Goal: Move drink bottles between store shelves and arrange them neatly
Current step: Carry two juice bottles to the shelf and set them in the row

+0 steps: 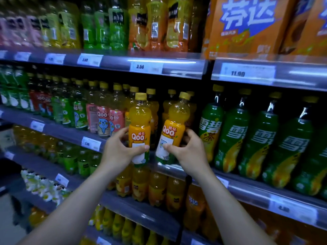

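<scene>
Two orange Qoo bottles with yellow caps are held in front of the middle shelf [177, 167]. My left hand [118, 151] grips the lower label of the left bottle [140, 124], which stands upright. My right hand [189, 151] grips the right bottle [174, 124], which leans a little to the right, its base near the shelf's front edge. More orange Qoo bottles [154, 110] stand just behind them on the same shelf.
Pink, green and red Qoo bottles [103, 119] fill the shelf to the left. Large green Sprite bottles [261, 138] stand close on the right. Juice bottles and orange Fanta packs [247, 27] sit above, orange drink bottles [155, 190] below. Price rails edge every shelf.
</scene>
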